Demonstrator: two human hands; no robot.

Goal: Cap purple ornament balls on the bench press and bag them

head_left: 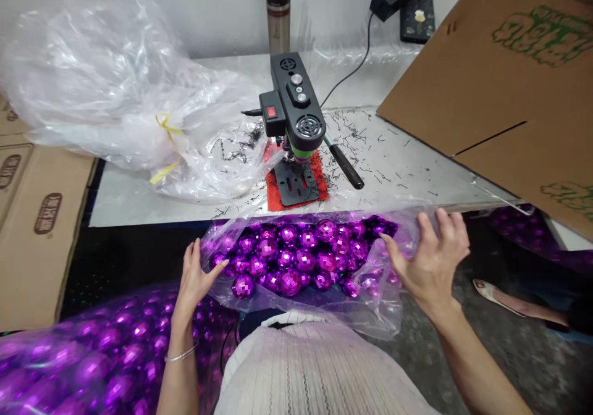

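A clear plastic bag (273, 301) full of shiny purple mirror-faceted balls (290, 282) lies in front of me at the table's near edge, its mouth spread wide. At the bag's left edge is my left hand (197, 277), thumb and fingers apart, the thumb reaching over the film toward the balls. My right hand (426, 257) rests against the film at the right edge, its fingers spread and its thumb pointing inward. Neither hand has a ball in it. Just beyond the bag stands a small black bench drill press (299, 103) on a red mat (322, 177).
Another big bag of purple balls (111, 353) sits low at left. A tied clear plastic bag (97, 75) covers the table's left side. Cardboard boxes (467, 63) flank both sides. Black shavings litter the white table (398, 174). Another person's shoe (500, 297) shows at right.
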